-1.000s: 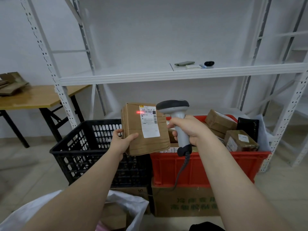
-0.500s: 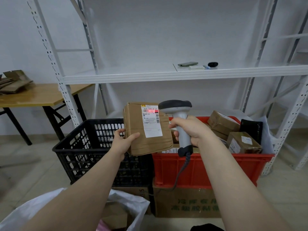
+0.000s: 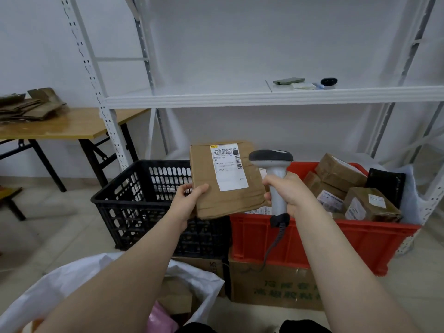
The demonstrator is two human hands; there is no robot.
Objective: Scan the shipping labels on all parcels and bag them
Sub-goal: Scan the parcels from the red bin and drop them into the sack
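Observation:
My left hand point(image 3: 188, 201) grips the lower left corner of a flat brown cardboard parcel point(image 3: 209, 198), held upright with its white shipping label point(image 3: 228, 168) facing me. My right hand point(image 3: 287, 192) grips the handle of a grey corded barcode scanner point(image 3: 272, 164), whose head points at the parcel's right edge. No red scan line shows on the label. Several more brown parcels point(image 3: 341, 173) lie in the red crate point(image 3: 336, 241) at the right. A white bag point(image 3: 79, 282) stands open at the bottom left with parcels inside.
A black slotted crate point(image 3: 134, 207) stands left of the red one, both on cardboard boxes point(image 3: 271, 287). White metal shelving point(image 3: 240, 98) rises behind, with a phone and small items on it. A wooden table point(image 3: 62, 127) with flattened cartons stands at the left.
The red scan line that lay on the label's barcode is gone. The parcel and scanner have stayed close together, hardly moving.

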